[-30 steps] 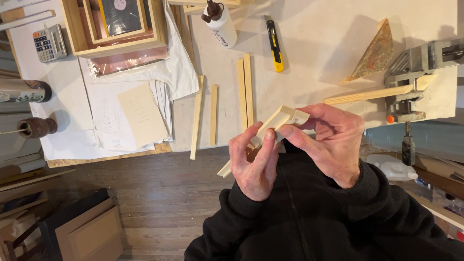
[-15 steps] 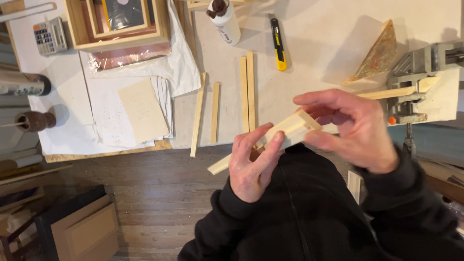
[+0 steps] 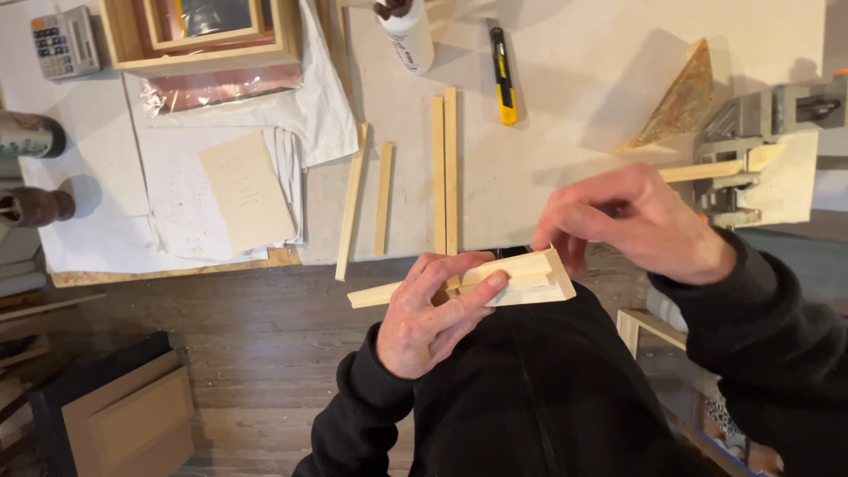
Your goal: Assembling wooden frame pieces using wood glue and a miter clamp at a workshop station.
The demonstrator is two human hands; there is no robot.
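Holding a short length of pale wooden moulding above the near edge of the workbench, the left hand grips it from below, thumb and fingers closed around its middle so that the thin end points toward 9 o'clock and the mitred, stepped end toward 3 o'clock. The right hand hovers at the 1 o'clock side of that cut end, fingers curled loosely and narrow; whether the fingertips touch the wood cannot be told, and it holds nothing that can be seen.

On the bench, at 11 to 12 o'clock from the hands, four more wooden strips lie loose and unjoined, two of them touching side by side. A glue bottle stands at 12 o'clock with a yellow utility knife just beside it. At 2 o'clock a metal clamp grips another strip, near a triangular wooden offcut. At 10 o'clock a finished wooden frame rests on papers, with a calculator at its far left.

Judged from this layout, cutting appears done for several pieces, one is under inspection, and no joint of these loose pieces has yet been glued or assembled.
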